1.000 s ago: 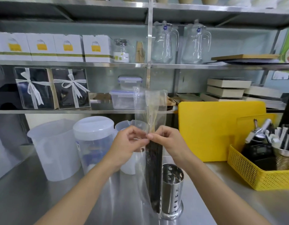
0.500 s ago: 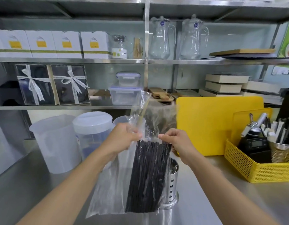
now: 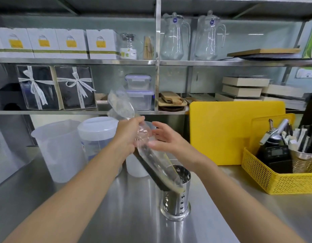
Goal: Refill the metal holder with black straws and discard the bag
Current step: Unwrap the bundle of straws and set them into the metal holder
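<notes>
The counter (image 3: 134,216) is steel, with a yellow board (image 3: 230,130) leaning at the back right. Half a second ago your bag (image 3: 143,151) hung upright and spread flat between both hands; now it is tilted, top up-left, bottom down-right over the holder (image 3: 176,199). The straws (image 3: 151,172) have bunched into a tight dark bundle inside it, and their lower ends reach the holder's mouth. Your left hand (image 3: 129,135) is clamped around the bag's upper part, wrist bent inward. Your right hand (image 3: 166,139) has let go: fingers spread loosely, palm facing the bag, fingertips just beside or brushing the plastic.
</notes>
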The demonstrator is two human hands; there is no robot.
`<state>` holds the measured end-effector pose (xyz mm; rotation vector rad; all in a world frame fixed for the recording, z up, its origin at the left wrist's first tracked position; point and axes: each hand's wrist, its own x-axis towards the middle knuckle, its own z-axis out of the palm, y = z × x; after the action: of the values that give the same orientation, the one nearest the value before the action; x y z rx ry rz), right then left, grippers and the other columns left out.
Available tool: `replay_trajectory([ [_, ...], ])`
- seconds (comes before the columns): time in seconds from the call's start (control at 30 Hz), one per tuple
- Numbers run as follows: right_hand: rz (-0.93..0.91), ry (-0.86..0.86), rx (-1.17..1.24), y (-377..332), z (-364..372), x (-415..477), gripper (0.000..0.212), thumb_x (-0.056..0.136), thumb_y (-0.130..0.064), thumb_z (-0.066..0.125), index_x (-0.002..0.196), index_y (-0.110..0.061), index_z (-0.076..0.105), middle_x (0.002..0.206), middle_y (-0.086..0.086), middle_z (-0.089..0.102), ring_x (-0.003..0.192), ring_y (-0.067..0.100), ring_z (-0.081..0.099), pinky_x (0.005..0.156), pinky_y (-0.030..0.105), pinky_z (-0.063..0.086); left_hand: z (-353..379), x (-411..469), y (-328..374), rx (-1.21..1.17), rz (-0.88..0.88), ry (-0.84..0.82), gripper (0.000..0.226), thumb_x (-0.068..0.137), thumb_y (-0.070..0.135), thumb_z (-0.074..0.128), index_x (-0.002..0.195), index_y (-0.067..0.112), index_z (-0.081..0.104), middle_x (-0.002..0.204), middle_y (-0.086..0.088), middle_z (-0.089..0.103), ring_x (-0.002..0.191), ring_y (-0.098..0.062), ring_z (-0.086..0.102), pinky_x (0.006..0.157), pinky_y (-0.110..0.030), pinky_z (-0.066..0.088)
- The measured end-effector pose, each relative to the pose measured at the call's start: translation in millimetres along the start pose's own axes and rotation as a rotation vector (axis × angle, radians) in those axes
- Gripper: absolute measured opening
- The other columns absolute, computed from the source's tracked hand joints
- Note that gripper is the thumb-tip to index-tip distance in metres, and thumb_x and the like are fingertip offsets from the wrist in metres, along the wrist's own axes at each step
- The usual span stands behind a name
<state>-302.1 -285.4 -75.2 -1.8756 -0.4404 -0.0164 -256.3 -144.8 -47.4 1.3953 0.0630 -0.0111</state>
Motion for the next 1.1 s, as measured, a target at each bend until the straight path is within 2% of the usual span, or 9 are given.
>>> replay_trajectory([
  [0.13, -0.113, 0.252, -0.270, -2.9, 15.7, 7.8, 0.072, 0.071, -0.024, 0.074, 0.131, -0.029, 0.035, 0.100, -0.028, 0.044, 0.090, -0.006, 0.049, 0.073, 0.013, 0.038, 6.1, -10.5, 3.3, -0.096, 0.031, -0.110, 0.012, 0.080, 0.019, 0.065, 0.088, 0.010, 0.063, 0.091, -0.012, 0.070, 0.083, -0.025, 0.071, 0.070, -0.037, 0.056],
  [0.3, -0.087, 0.509, -0.119, 5.9, -1.3, 13.6, 0.019, 0.082, 0.000, 0.061, 0.082, -0.019, 0.060, 0.076, -0.003, 0.064, 0.071, 0.010, 0.060, 0.059, 0.021, 0.044, -1.8, -25.5, 13.3, -0.012, 0.195, -0.389, 0.019, 0.067, 0.037, 0.071, 0.077, 0.021, 0.071, 0.079, 0.005, 0.071, 0.082, -0.010, 0.066, 0.076, -0.026, 0.051],
  [0.4, -0.136, 0.419, 0.010, 7.2, -15.4, 5.9, 0.018, 0.079, -0.002, 0.067, 0.075, -0.020, 0.062, 0.054, -0.014, 0.061, 0.054, -0.001, 0.055, 0.051, 0.014, 0.042, -12.3, -23.3, 14.2, 0.035, 0.406, -0.159, 0.013, 0.071, 0.029, 0.072, 0.079, 0.021, 0.067, 0.085, 0.004, 0.068, 0.085, -0.013, 0.061, 0.078, -0.027, 0.045],
  [0.5, -0.186, 0.263, 0.059, 6.4, -31.8, -2.7, 0.021, 0.079, -0.001, 0.066, 0.074, -0.022, 0.066, 0.057, -0.016, 0.063, 0.057, 0.000, 0.057, 0.055, 0.014, 0.046, -26.3, -13.2, 12.4, 0.237, 0.680, 0.157, 0.044, 0.069, 0.016, 0.077, 0.105, 0.020, 0.050, 0.108, 0.002, 0.055, 0.101, -0.014, 0.053, 0.092, -0.030, 0.043],
  [0.7, -0.184, 0.053, 0.120, 2.7, -46.5, -10.5, 0.022, 0.076, -0.001, 0.068, 0.073, -0.023, 0.069, 0.065, -0.001, 0.065, 0.063, 0.014, 0.058, 0.065, 0.025, 0.049, -31.2, -4.7, 35.0, 0.484, 0.719, 0.001, 0.123, 0.046, 0.038, 0.086, 0.139, 0.037, 0.006, 0.149, -0.009, 0.026, 0.128, -0.016, 0.034, 0.104, -0.035, 0.031],
  [0.77, -0.168, 0.039, 0.094, 2.0, -46.7, -11.6, 0.017, 0.077, -0.004, 0.069, 0.077, -0.021, 0.069, 0.066, 0.001, 0.062, 0.065, 0.016, 0.055, 0.065, 0.025, 0.047, -29.5, -4.6, 47.3, 0.416, 0.592, -0.076, 0.099, 0.051, 0.034, 0.084, 0.135, 0.027, 0.031, 0.122, -0.006, 0.057, 0.107, -0.019, 0.055, 0.085, -0.032, 0.045],
  [0.87, -0.142, 0.056, 0.124, 4.0, -49.9, -14.4, 0.009, 0.077, -0.012, 0.069, 0.085, -0.017, 0.069, 0.072, -0.002, 0.066, 0.069, 0.013, 0.058, 0.068, 0.023, 0.046, -28.0, -1.5, 57.0, 0.377, 0.592, -0.085, 0.019, 0.068, 0.020, 0.078, 0.076, 0.008, 0.066, 0.061, 0.008, 0.069, 0.064, -0.015, 0.061, 0.065, -0.026, 0.047],
  [0.97, -0.044, 0.027, 0.331, 14.9, -58.7, -19.5, 0.036, 0.082, -0.036, 0.061, 0.101, -0.006, 0.063, 0.092, 0.011, 0.069, 0.082, 0.022, 0.065, 0.075, 0.031, 0.051, -25.0, -2.0, 61.3, 0.343, 0.632, 0.001, 0.025, 0.072, 0.013, 0.075, 0.054, 0.013, 0.058, 0.040, 0.011, 0.060, 0.043, -0.004, 0.054, 0.045, -0.013, 0.043],
  [1.1, 0.061, -0.131, 0.624, 39.0, -70.6, -33.3, 0.078, 0.072, -0.069, 0.050, 0.116, -0.004, 0.055, 0.109, 0.016, 0.064, 0.104, 0.033, 0.059, 0.089, 0.049, 0.046, -22.4, -1.6, 67.3, 0.320, 0.551, 0.113, 0.018, 0.072, 0.007, 0.072, 0.062, -0.001, 0.059, 0.045, 0.001, 0.061, 0.037, -0.009, 0.052, 0.042, -0.020, 0.041],
])
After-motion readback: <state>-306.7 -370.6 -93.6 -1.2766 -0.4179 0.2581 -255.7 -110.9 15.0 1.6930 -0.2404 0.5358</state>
